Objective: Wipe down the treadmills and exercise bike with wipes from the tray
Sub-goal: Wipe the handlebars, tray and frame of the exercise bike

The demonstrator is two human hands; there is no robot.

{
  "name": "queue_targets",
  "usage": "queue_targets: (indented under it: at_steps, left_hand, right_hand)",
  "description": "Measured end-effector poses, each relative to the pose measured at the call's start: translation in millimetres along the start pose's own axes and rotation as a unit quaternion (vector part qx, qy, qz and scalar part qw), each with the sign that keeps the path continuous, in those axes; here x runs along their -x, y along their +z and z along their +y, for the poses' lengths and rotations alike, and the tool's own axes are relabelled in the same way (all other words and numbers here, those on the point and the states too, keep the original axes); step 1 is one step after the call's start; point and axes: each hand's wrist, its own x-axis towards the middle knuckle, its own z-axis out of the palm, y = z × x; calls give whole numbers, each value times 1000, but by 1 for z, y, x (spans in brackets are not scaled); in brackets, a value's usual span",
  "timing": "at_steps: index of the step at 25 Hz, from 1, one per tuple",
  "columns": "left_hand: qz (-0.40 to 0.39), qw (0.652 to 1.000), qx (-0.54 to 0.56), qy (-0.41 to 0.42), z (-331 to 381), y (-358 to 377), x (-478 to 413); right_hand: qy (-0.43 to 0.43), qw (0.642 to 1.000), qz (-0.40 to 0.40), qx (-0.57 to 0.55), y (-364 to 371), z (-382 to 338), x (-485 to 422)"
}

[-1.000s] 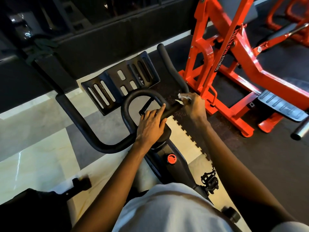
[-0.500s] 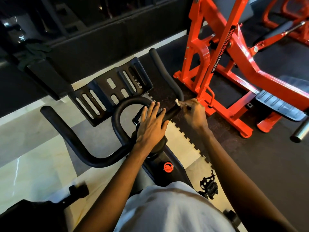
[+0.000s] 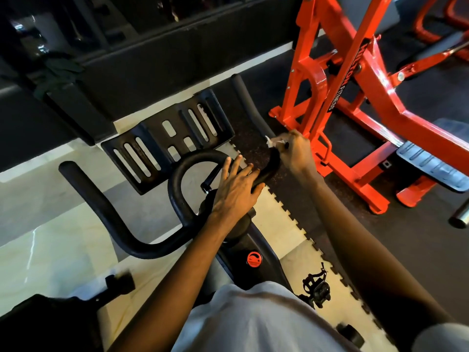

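A black exercise bike (image 3: 236, 240) stands below me, its curved handlebar (image 3: 101, 207) spreading left and right around a slotted black console tray (image 3: 167, 141). My left hand (image 3: 236, 189) rests flat with straight fingers on the handlebar's centre, by the inner loop. My right hand (image 3: 295, 151) grips a small white wipe (image 3: 272, 142) and presses it onto the right handlebar arm (image 3: 250, 102), where the arm bends upward. A red knob (image 3: 253, 259) sits on the bike's frame below the handlebar.
An orange weight machine (image 3: 360, 102) with a grey footplate (image 3: 429, 166) stands close on the right, on dark rubber flooring. A black pedal (image 3: 317, 285) hangs at lower right. A dark wall ledge (image 3: 152, 54) runs across the top. Pale tiles (image 3: 50, 245) lie left.
My right hand has slid the wipe a little further up the right handlebar arm. The fingers of my left hand have straightened from curled to flat on the bar. The view shifted slightly.
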Motion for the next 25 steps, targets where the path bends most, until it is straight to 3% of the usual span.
queue_targets:
  at_steps: [4, 10, 19, 25]
  left_hand:
    - [-10, 1000, 21, -11, 5, 4, -12]
    - [-32, 998, 56, -26, 5, 2, -16]
    - [3, 997, 76, -1, 2, 1, -14]
    - [12, 997, 72, -1, 2, 2, -13]
  right_hand:
    - [-39, 999, -3, 6, 3, 3, -30]
    - [-27, 999, -40, -5, -6, 30, -8]
    - [-97, 995, 18, 11, 25, -11, -94]
    - [-113, 994, -12, 7, 12, 5, -69]
